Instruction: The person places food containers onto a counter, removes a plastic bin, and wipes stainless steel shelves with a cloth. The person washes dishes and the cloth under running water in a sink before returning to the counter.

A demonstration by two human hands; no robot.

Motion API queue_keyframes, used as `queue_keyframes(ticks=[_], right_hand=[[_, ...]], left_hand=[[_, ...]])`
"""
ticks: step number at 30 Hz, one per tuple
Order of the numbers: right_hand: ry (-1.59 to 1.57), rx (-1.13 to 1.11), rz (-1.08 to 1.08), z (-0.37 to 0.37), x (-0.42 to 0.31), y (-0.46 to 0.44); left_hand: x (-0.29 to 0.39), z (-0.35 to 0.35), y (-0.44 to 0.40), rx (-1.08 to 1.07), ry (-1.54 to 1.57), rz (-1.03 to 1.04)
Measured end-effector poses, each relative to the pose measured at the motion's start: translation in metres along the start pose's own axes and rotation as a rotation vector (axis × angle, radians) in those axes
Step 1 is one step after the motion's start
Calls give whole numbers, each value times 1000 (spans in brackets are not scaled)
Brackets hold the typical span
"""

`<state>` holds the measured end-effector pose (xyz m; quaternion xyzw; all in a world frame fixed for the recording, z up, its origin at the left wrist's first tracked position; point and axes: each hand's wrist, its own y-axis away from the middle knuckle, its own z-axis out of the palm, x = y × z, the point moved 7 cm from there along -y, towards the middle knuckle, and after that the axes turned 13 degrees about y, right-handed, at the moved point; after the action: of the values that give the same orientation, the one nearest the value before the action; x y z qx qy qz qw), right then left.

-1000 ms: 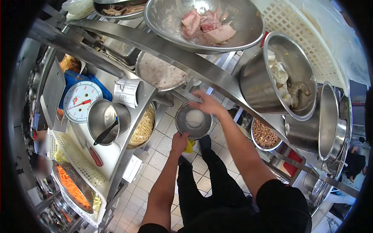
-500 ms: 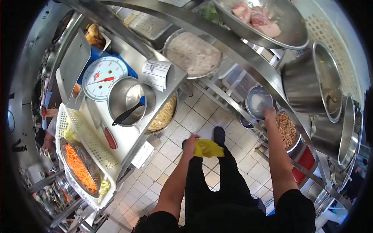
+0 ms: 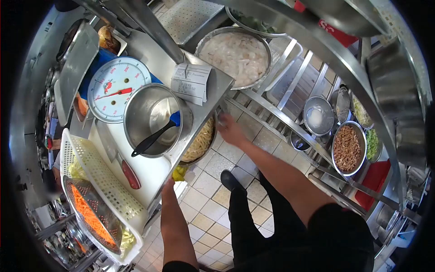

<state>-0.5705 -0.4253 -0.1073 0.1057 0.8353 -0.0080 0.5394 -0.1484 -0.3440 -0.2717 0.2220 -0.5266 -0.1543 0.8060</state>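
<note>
Noodles (image 3: 197,148) in a bowl (image 3: 214,133) show below the counter's (image 3: 221,82) edge, between left hand (image 3: 168,185), beside yellow cloth (image 3: 178,174), and right hand (image 3: 232,130); I cannot tell either grip.

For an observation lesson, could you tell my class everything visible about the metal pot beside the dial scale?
The metal pot is round and shiny like stainless steel, with a wide open mouth. It stands upright on the worktop, overlapping the dial scale in this view; whether they touch is unclear. Light glints on its inner wall and bottom. A black utensil with a blue part rests in it, handle crossing the rim. The right hand does not touch it.
</note>
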Motion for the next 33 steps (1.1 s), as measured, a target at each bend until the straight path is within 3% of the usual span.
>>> queue_keyframes(ticks=[1,3,4,6,7,9,12,13,14,15,16,17,19,20,21,22,23,24,25,26,27,29,33], right_hand=[[144,-25,56,22,-1,-34],[737,-389,-125,67,-12,-73],[746,-387,-117,70,-18,-78],[831,-317,-56,68,-28,-85],[842,-313,-59,78,-20,-89],[683,107,-403,83,-27,-90],[669,-72,-410,99,-14,-61],[462,-47,-308,102,5,-51],[257,-25,-209,104,25,-40],[217,-106,-71,90,21,-21],[177,-186,77,71,19,4],[222,-143,68,56,23,22],[272,-89,66,23,30,60],[278,-83,72,1,31,79],[312,-105,148,-29,20,99],[387,-76,222,-54,25,118],[380,-62,311,-81,32,139],[423,-43,302,-110,31,154],[467,-23,289,-140,30,164],[466,3,303,-169,32,176],[472,26,305,-199,32,178],[229,123,415,-255,28,178],[527,211,366,-378,35,135]], left_hand=[[3,8,3,108,-14,-101],[1,19,16,327,-38,-306],[-65,-105,-24,293,-279,-70],[-3,-10,41,516,-156,-160],[40,60,83,631,-86,-193],[70,95,117,626,-67,-206],[63,68,134,557,-95,-150],[56,47,134,489,-127,-71],[45,7,136,398,-523,120],[34,-12,140,295,-915,307],[44,24,168,547,-226,58],[35,25,180,509,-188,-6],[37,60,207,468,-319,84],[18,51,224,477,-165,117],[1,35,239,286,-660,136],[4,62,260,330,-689,243],[-10,75,270,367,-430,19],[-7,108,284,448,-262,-87],[-7,136,295,362,-245,-125],[12,178,298,238,-533,-144],[-4,197,303,284,-334,-215],[14,265,295,182,-426,-231],[51,387,236,-93,-836,-94]])
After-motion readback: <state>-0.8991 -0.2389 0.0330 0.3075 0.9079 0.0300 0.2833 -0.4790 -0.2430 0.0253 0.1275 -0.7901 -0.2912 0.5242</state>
